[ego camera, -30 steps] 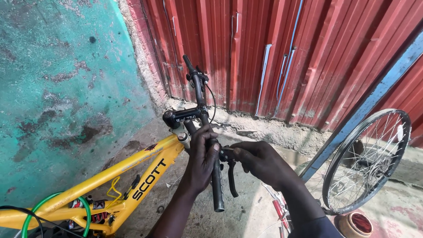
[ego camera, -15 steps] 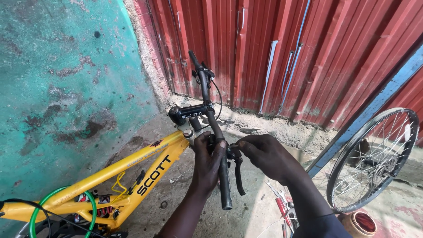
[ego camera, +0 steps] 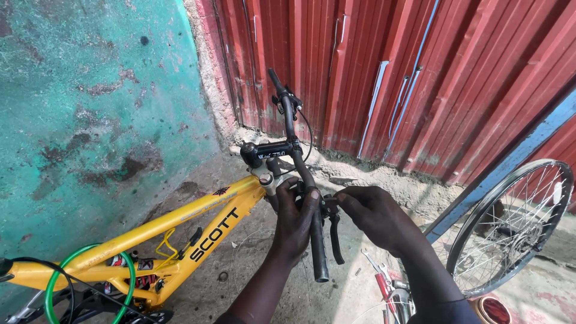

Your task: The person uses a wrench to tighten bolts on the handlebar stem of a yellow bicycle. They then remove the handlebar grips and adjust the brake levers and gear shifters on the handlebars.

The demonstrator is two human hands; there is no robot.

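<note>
Handlebar (ego camera: 294,150), black and mounted on a yellow bicycle frame (ego camera: 180,231), stands between a teal wall (ego camera: 90,108) and red corrugated metal sheeting (ego camera: 390,72), with a spoked wheel (ego camera: 510,225) leaning at the right and a green cable loop (ego camera: 87,276) at lower left. Left hand (ego camera: 294,219) is wrapped closed around the near grip, while the right hand (ego camera: 375,216) pinches the brake lever (ego camera: 333,231) clamp just beside it with narrowed fingers.
</note>
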